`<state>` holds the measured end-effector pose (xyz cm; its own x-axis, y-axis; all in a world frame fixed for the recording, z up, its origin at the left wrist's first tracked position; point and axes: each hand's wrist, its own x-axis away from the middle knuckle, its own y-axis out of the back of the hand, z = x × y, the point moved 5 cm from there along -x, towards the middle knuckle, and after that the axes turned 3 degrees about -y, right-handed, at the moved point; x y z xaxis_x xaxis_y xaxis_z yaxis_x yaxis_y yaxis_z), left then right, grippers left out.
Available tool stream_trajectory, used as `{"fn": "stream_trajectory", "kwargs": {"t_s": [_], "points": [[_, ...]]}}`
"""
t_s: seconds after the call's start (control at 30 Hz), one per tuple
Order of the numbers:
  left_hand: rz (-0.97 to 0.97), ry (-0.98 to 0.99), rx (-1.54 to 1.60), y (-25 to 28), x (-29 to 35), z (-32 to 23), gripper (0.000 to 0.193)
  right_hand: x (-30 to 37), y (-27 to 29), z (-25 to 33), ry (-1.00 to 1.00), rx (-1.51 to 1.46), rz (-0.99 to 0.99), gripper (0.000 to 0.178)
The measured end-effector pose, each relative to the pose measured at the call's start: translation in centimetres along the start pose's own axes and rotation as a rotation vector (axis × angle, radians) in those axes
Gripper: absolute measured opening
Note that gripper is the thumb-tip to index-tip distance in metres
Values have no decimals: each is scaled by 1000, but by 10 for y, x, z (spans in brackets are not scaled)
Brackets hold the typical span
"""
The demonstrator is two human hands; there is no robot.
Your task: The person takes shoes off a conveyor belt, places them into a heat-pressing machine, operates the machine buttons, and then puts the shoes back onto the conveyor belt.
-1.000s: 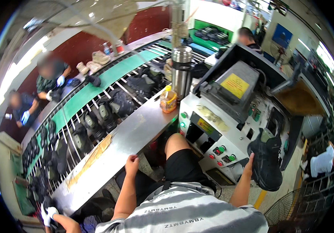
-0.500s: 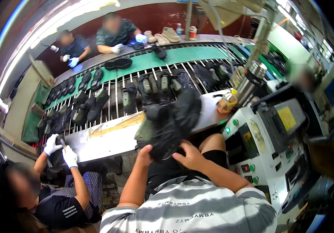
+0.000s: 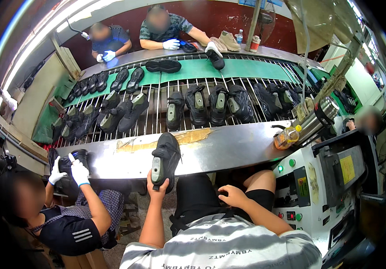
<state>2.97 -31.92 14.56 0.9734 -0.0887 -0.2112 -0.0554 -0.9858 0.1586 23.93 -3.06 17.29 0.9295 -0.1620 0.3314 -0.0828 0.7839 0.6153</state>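
Holding One Black Shoe Before the Conveyor

One left hand point(image 3: 157, 192) is closed around the heel end of one black shoe point(image 3: 169, 149), which has one grey-green insert point(image 3: 157, 169) at its heel. The toe points away, over one metal ledge point(image 3: 242, 144); whether the two touch cannot be told. One right hand point(image 3: 234, 197), empty and with its fingers loosely curled, is near the lap. One brown patch point(image 3: 190, 136) runs along the ledge. Near the ledge's right end are one yellow-capped bottle point(image 3: 287, 138) and one steel flask point(image 3: 315, 120), with one white machine point(image 3: 307, 197) just beside. Beyond the ledge, one rack of metal rods point(image 3: 159, 101) bears a middle group of four dark shoes point(image 3: 196, 106); the shoes to either side are too crowded to count. Farther out lies one green belt point(image 3: 244, 67). Three gloved co-workers are visible: two across the belt point(image 3: 166, 29) point(image 3: 110, 39), one at left point(image 3: 74, 235).
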Motion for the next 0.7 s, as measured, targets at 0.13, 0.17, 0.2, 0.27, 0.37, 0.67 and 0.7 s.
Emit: {"fn": "stream_trajectory", "kwargs": {"t_s": [0.13,0.17,0.2,0.27,0.37,0.67,0.7], "points": [[-24,-53,-21,-12,-12,17,78,-12,-9,-24,-8,5,-96,33],[-37,-67,-16,-15,-15,17,78,-14,-10,-26,-22,1,-108,33],[-50,-81,-12,-18,-17,18,77,-17,-14,-29,-31,-3,-108,33],[-78,-88,-35,-21,-19,19,77,-23,-24,-36,-47,-15,-106,33],[-116,-76,-105,-23,-20,19,76,-27,-40,-45,-58,-9,-46,32],[-159,-103,-161,-25,-19,13,76,-23,-74,-68,-84,-23,43,33],[-165,-92,-147,-26,-19,13,76,-22,-75,-72,-104,-42,51,33]]}}
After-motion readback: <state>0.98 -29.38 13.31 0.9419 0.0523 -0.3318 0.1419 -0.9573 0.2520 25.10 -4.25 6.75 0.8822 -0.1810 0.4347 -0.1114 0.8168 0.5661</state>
